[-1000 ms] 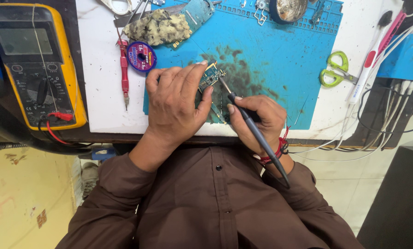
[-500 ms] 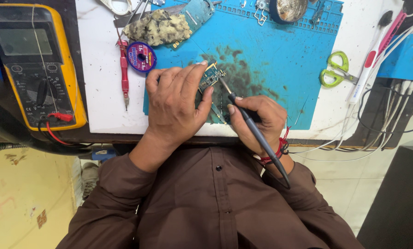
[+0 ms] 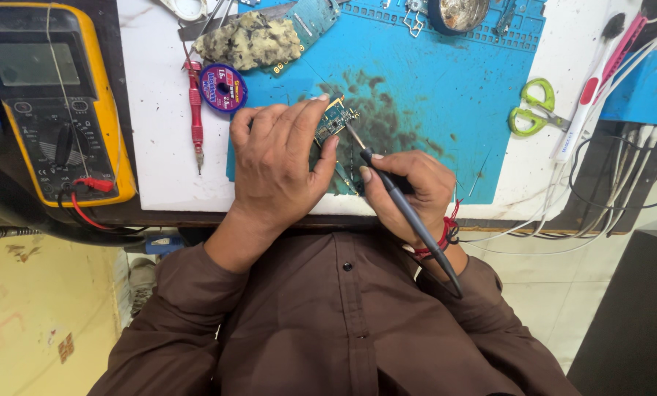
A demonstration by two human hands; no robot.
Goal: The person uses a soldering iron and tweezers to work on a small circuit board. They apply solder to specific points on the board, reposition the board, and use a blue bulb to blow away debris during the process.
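A person in a brown shirt worked at a bench, seen from above. The left hand [image 3: 280,165] lay palm-down on a blue silicone mat [image 3: 446,81], fingers curled and pressing a small green circuit board [image 3: 336,121] at the mat's lower centre. The board peeked out at one o'clock from the left fingertips, its long axis running from seven to one o'clock. The right hand [image 3: 409,187], at four o'clock from the board, pinched a slim dark soldering iron [image 3: 402,205] like a pen; its metal tip touched the board's right edge, and the handle trailed back toward five o'clock. The left hand was the nearer to the board. Dark scorch stains mottled the mat. At ten o'clock sat a yellow multimeter [image 3: 57,103], a red-handled screwdriver [image 3: 194,103] and a round purple spool [image 3: 222,88]; green scissors [image 3: 537,110] lay at two o'clock.
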